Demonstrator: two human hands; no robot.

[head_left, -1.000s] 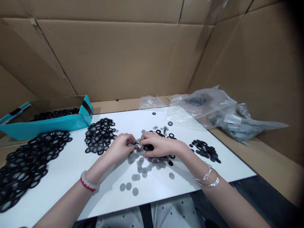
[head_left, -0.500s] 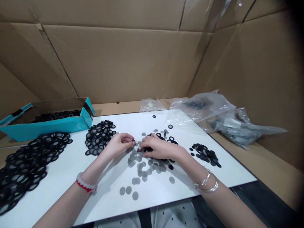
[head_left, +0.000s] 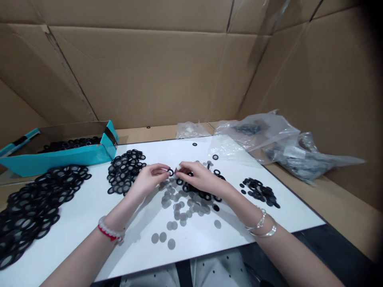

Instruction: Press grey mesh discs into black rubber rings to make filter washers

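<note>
Ring [head_left: 171,174] is btwn L hand [head_left: 149,177], pinching its edge, and R hand [head_left: 196,175], whose grip I can't tell; loose discs [head_left: 176,215] lie near. For control, I'd hold 1 edge only, keeping ctr clear.

I'm seeing, remotely, black rings [head_left: 125,170], grey discs [head_left: 171,244], white table [head_left: 134,255], turquoise box [head_left: 60,160] bearing a black stripe [head_left: 110,137], brown cardboard walls [head_left: 134,75], red-and-whitish bracelet [head_left: 110,230], silvery bangles [head_left: 267,235], dark-dotted pale surface [head_left: 218,273] below.

It looks like a workshop: cardboard walls [head_left: 149,75] behind the white table [head_left: 134,249], heaps of black rings [head_left: 125,169] on it, plastic bags [head_left: 299,159] by its far right corner.
</note>
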